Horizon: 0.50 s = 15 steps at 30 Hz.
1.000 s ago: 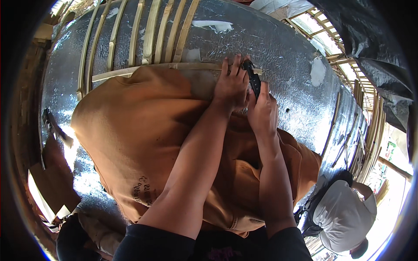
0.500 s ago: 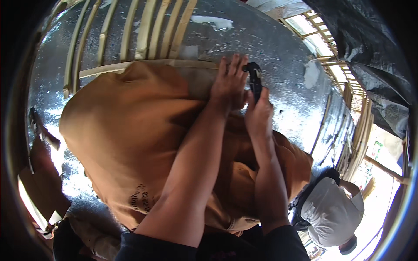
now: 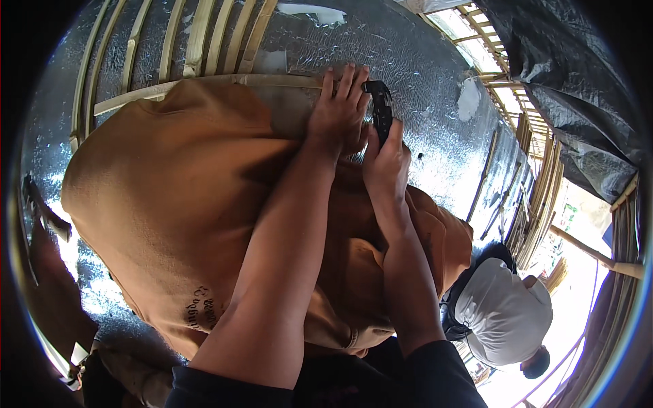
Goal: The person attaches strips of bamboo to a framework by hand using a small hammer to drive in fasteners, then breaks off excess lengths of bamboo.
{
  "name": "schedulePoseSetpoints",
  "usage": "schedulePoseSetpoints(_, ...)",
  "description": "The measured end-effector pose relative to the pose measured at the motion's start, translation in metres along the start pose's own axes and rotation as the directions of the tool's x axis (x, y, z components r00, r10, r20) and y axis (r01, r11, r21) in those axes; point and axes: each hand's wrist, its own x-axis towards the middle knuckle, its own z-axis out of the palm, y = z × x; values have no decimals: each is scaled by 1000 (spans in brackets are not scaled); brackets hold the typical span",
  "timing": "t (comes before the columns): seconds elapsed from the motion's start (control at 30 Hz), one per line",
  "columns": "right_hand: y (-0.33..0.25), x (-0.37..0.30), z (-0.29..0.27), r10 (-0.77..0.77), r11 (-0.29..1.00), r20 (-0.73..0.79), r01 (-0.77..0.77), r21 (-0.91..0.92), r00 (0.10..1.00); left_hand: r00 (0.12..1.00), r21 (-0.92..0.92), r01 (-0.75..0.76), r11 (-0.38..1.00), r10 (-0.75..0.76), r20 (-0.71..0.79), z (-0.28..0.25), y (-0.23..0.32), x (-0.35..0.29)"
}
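Note:
My left hand (image 3: 338,112) lies with fingers stretched out at the right end of a horizontal bamboo strip (image 3: 146,100), over a shiny silver sheet (image 3: 435,112). Its thumb is mostly hidden. Just beside it, my right hand (image 3: 388,160) is closed round a black hammer-like tool (image 3: 382,112). The tool's short head points left, close to the left fingertips; its lower part disappears into my grip. Brown cloth (image 3: 183,190) with dark lettering spreads beneath my forearms, covering my bent legs.
Several bamboo slats (image 3: 198,37) run away from the horizontal strip at upper left. A person in a pale shirt (image 3: 507,313) bends over at lower right. Dark plastic sheeting (image 3: 571,75) hangs at upper right, near a bamboo lattice (image 3: 486,41) and bundled poles (image 3: 541,204).
The whole scene has shifted left and slightly up in the picture. The black tool stays beside my left hand, its head tilted a little differently. Both hands keep the same hold.

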Motion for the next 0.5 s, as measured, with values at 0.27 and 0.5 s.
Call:
schedulePoseSetpoints(0.27, 4, -4, -1, 0, 999, -61, 3, 40, 998, 998, -8, 3, 1000, -3, -61, 5, 1, 0)
schedulePoseSetpoints(0.5, -4, -2, -4, 4, 998, -38, -2, 66, 999, 1000, 15, 4, 1000, -4, -7, 2, 2, 2)
